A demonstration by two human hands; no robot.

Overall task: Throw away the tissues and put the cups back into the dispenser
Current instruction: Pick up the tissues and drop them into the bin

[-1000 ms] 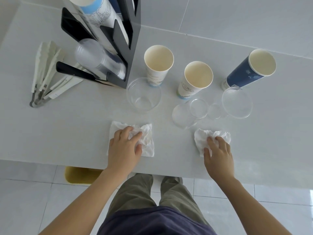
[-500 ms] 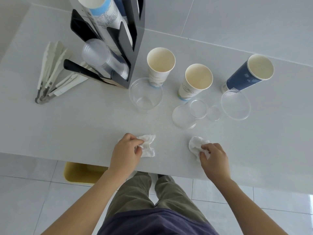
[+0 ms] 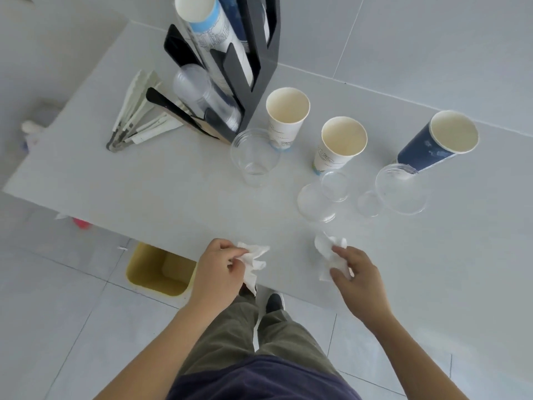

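Two crumpled tissues are being held at the near table edge (image 3: 86, 197): one is being pinched in the curled fingers of the left hand (image 3: 220, 274), tissue (image 3: 253, 258); the other tissue (image 3: 328, 255) is being gripped by the right hand (image 3: 356, 281). Both appear lifted off the surface, presumably for dropping into the yellow bin (image 3: 158, 272) below. Paper cups (image 3: 288, 116) and clear cups (image 3: 255, 155) are being left standing beside the dispenser (image 3: 251, 67), not yet restocked.
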